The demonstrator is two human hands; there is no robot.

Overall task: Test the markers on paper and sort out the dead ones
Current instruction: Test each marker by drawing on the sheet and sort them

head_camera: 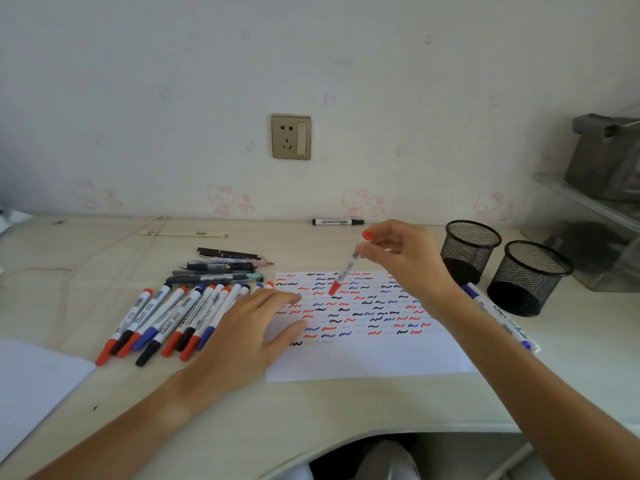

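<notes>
A white sheet of paper (374,358) lies on the desk, covered with several rows of red, blue and black squiggles. My right hand (401,258) holds a red marker (344,271) by its upper end, slanted above the sheet with its red cap pointing down. My left hand (249,330) lies flat with straight fingers on the paper's left edge, beside a row of several red, blue and black markers (166,317). A blue marker (498,313) lies right of the paper.
Two black mesh pen cups (469,251) (528,277) stand at the right. A pile of dark pens (221,268) lies behind the marker row. One black marker (337,222) rests by the wall. Another white sheet (31,386) is at the left.
</notes>
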